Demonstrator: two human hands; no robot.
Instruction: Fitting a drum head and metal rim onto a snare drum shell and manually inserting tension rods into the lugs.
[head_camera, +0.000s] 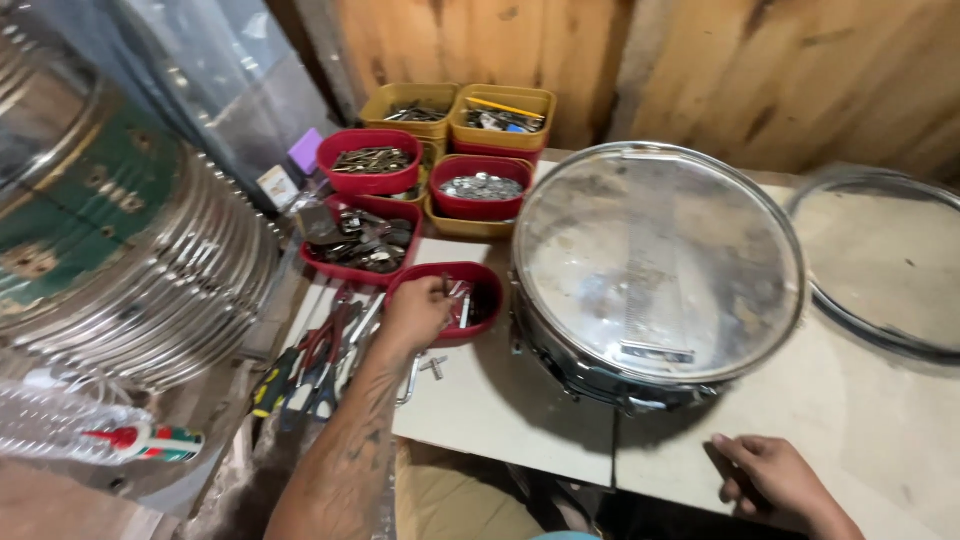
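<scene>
Red plastic rims the small tub where our left hand dips in, fingers bunched over the small metal parts inside, though we cannot tell whether they pinch one. The tub sits on the pale worktop just beside the chrome snare drum with its clear, scuffed head. Our right hand rests loosely spread on the worktop's near edge, holding nothing.

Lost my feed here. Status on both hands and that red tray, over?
Left hand reaching into red tray of small metal parts, grip unclear. Right hand flat on table edge, empty. Snare drum between them; nothing blocking.
</scene>
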